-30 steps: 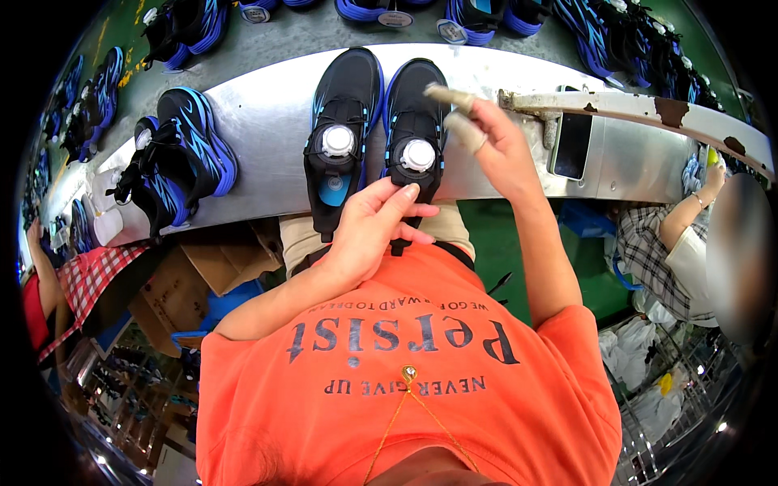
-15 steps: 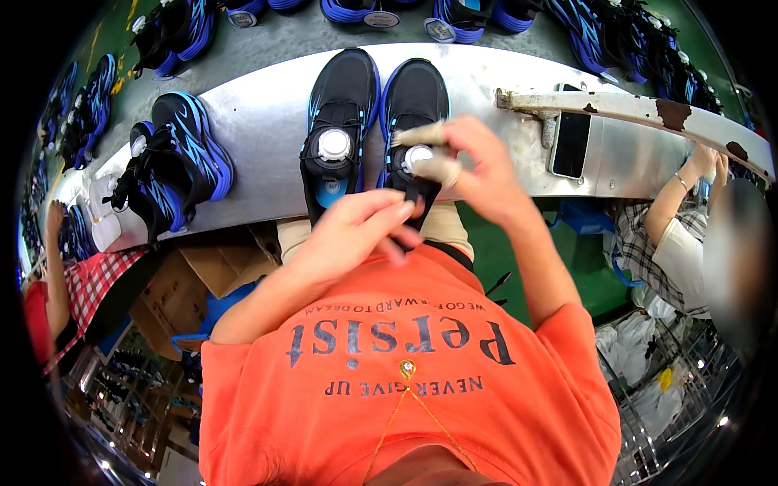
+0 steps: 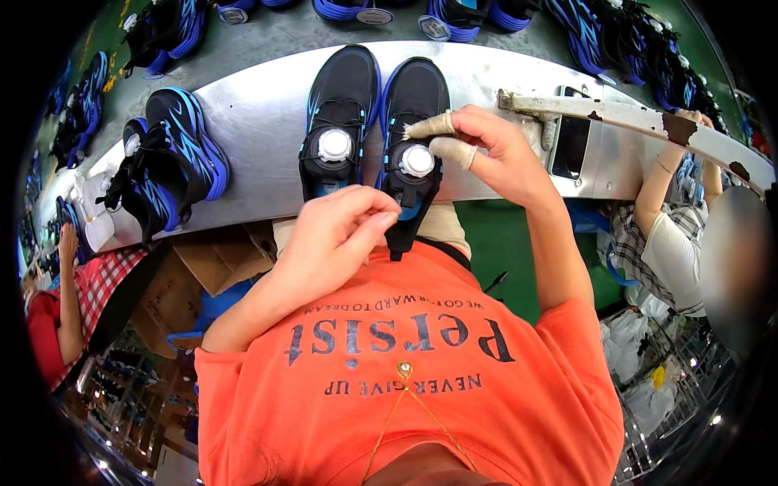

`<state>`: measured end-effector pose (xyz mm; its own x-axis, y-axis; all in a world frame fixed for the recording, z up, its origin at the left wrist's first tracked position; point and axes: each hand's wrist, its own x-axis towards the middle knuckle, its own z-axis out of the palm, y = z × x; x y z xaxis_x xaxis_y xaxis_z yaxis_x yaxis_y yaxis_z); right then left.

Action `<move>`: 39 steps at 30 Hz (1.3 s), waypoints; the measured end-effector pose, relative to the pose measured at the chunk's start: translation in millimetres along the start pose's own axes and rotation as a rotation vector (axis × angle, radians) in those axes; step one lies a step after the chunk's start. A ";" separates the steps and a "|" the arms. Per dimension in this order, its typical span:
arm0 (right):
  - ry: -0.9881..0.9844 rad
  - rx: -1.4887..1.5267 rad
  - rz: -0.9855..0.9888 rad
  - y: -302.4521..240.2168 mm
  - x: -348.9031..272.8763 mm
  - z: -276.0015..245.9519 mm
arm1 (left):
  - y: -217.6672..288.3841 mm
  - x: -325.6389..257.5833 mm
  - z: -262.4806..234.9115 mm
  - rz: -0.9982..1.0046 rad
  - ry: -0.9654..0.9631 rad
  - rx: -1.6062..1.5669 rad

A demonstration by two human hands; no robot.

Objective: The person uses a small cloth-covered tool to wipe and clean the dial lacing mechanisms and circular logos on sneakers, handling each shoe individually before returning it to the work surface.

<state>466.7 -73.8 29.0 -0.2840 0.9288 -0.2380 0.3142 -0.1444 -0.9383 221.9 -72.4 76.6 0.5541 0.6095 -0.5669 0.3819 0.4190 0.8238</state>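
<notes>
Two black sport shoes with blue soles stand side by side before me, toes pointing away. White round dials sit on their tongues: one dial point(image 3: 335, 146) on the left shoe point(image 3: 347, 77), another dial point(image 3: 416, 160) on the right shoe point(image 3: 417, 85). My right hand point(image 3: 506, 158), with cloth covers on thumb and index finger, hovers at the right shoe's laces. Its fingers are apart, and nothing shows between them. My left hand point(image 3: 336, 231) is closed, thumb against index finger, beside the right shoe's heel. Whatever it may pinch is hidden.
The shoes stand on a metal bench point(image 3: 259, 97). At left is another pair of shoes point(image 3: 174, 158); more shoes line the far side. At right, a chipped white bar point(image 3: 624, 109) crosses above a phone point(image 3: 570, 146). A cardboard box point(image 3: 215, 259) lies below. Other people sit at both sides.
My right hand has moved right and drawn off the right shoe's dial, which is now uncovered. My left hand has shifted slightly left, showing more of that shoe's heel.
</notes>
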 end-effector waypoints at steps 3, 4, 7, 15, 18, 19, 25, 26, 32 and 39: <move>-0.050 -0.005 0.018 -10.2 -1.9 -6.2 | 10.6 -3.2 -11.6 0.210 0.211 0.135; -0.066 -0.004 0.014 -12.2 -2.6 -7.9 | 11.5 2.8 -19.5 0.374 0.248 0.197; -0.094 -0.053 0.063 -8.2 -5.2 -7.8 | 22.2 2.7 -24.2 0.240 0.270 0.045; 0.064 0.042 0.027 7.0 1.9 -3.4 | 5.6 0.2 -15.9 0.454 0.319 0.195; 0.025 -0.068 0.028 -11.2 4.1 -8.4 | 4.5 3.8 -16.8 0.358 0.265 0.202; -0.021 -0.128 0.029 -24.0 2.5 -8.8 | -1.7 2.9 -12.1 0.173 0.108 0.103; -0.015 -0.356 -0.086 -27.1 0.2 15.4 | -33.9 12.9 22.4 -0.290 -0.086 -0.864; -0.039 -0.386 -0.103 -26.4 3.0 12.6 | -37.2 16.8 27.3 -0.269 -0.064 -0.927; -0.156 -0.212 -0.053 -23.2 8.7 7.8 | -37.5 23.8 39.0 -0.251 0.022 -1.058; -0.192 -0.118 -0.087 -11.4 17.3 10.3 | -36.1 25.1 44.3 -0.232 0.079 -0.941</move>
<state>448.9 -59.6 33.0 -0.4782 0.8523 -0.2120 0.3816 -0.0158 -0.9242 254.8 -102.0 32.6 0.4750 0.4731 -0.7420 -0.2910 0.8802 0.3750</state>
